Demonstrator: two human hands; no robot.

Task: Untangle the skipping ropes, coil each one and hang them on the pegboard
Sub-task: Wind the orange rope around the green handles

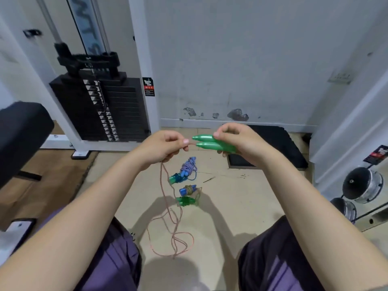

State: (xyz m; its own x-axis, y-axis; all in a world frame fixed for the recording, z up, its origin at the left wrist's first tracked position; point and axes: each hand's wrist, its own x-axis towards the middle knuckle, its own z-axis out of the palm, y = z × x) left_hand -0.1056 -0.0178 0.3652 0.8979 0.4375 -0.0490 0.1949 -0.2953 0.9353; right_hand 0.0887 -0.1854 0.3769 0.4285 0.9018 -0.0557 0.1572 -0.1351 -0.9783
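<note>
My right hand point(237, 141) grips two green handles point(206, 141) side by side, tips pointing left. My left hand point(165, 147) pinches the pink rope point(168, 208) right where it leaves the handles. From that hand the rope hangs down in two strands and lies in loose loops on the floor between my knees. Further out on the floor lie other ropes: a striped blue-white bundle with blue and teal handles point(185, 171), a wound rope with blue handles point(188, 189), and a pair of green handles point(185, 201). No pegboard is in view.
A weight-stack machine point(100, 106) stands at the back left, with a black padded seat point(19, 131) at the left edge. A black mat point(279, 143) lies by the wall. Chrome dumbbells point(363, 185) rest at the right. My legs in purple shorts point(113, 259) frame the floor.
</note>
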